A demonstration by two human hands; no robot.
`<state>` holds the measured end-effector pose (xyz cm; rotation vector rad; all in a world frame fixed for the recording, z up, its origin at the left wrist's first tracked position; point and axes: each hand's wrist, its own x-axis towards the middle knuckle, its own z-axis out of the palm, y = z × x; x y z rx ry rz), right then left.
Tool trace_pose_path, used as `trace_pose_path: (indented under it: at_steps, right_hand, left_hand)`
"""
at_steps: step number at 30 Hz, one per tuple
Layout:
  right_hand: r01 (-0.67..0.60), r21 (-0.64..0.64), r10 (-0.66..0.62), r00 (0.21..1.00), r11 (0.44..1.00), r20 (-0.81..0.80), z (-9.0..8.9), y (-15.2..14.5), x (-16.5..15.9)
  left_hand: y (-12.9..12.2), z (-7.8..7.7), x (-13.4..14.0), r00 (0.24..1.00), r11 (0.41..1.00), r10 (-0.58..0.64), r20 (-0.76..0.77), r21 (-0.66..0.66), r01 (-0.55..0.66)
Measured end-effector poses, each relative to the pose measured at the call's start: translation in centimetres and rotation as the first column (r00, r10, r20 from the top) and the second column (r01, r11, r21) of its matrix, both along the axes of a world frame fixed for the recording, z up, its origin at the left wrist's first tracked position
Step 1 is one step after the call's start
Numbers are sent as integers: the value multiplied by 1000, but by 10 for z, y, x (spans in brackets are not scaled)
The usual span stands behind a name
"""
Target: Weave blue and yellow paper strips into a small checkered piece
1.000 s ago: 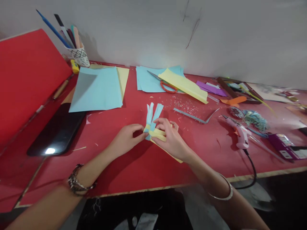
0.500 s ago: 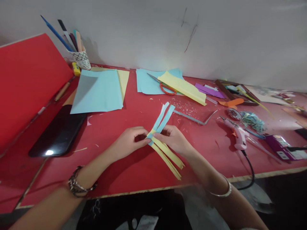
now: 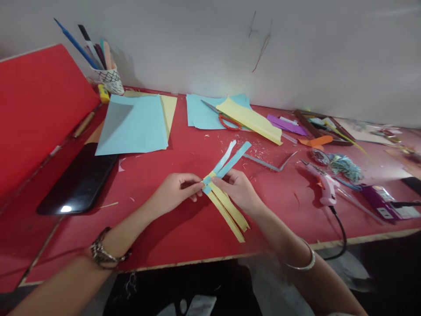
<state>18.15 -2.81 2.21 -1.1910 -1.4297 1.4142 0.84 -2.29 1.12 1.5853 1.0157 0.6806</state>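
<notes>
We see the left hand (image 3: 177,189) pinching the left edge of a small woven joint (image 3: 207,181) between thumb and fingers, while the right hand (image 3: 239,192) grips its right side, so that neither is clearly nearer. From this joint, held over the red table (image 3: 171,241), the blue strips (image 3: 235,158) run lengthwise toward the far right and the yellow strips (image 3: 227,216) toward the near right, the right hand lying in the angle between them. Farther out we find a loose narrow strip (image 3: 263,163) and, beyond it, scissors (image 3: 226,124).
</notes>
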Motion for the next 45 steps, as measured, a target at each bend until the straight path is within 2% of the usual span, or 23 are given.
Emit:
trace_pose_path:
  at_steps: [8, 17, 24, 32, 38, 45]
  right_hand:
    - [-6, -14, 6, 1000, 1000, -7, 1, -1, -1]
    - [199, -27, -195, 975, 980, 108, -1, 1, 0]
    - [249, -36, -243, 962, 968, 125, -1, 1, 1]
    - [244, -23, -241, 965, 969, 100, 0, 1, -1]
    - [230, -33, -225, 968, 973, 116, 3, -3, -4]
    - [241, -41, -238, 969, 970, 63, 2, -3, -4]
  left_hand:
    - [1, 1, -1, 999, 998, 0, 42, -59, 3]
    - [-1, 2, 0, 999, 997, -43, -15, -69, 42]
    - [-1, 1, -1, 997, 997, -47, -54, -69, 44]
    - [-1, 5, 2, 996, 989, -77, 50, -122, 83]
    - [-3, 3, 4, 994, 988, -109, -20, -111, 106]
    - [-4, 2, 4, 991, 989, -129, -33, -80, 126]
